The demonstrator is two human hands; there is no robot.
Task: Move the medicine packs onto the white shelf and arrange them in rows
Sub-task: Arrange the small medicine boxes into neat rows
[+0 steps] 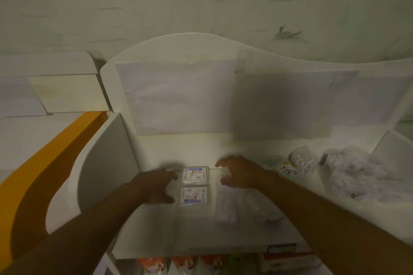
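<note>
While two medicine packs [194, 186] lie mid-shelf, both hands — left [154, 186], right [240, 173] — flank them, fingers loosely spread, holding nothing.

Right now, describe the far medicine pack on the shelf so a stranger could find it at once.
Start at the white shelf under the curved backboard. Two clear packs with blue-and-white labels lie between the hands. The far pack is the one nearer the backboard, behind the near pack.

No text, brand or number is legible. The two medicine packs [194, 186] on the white shelf [156, 230] carry blue-and-white printed labels, too blurred to read. A dark label [282, 248] on the shelf's front edge is likewise unreadable.
</note>
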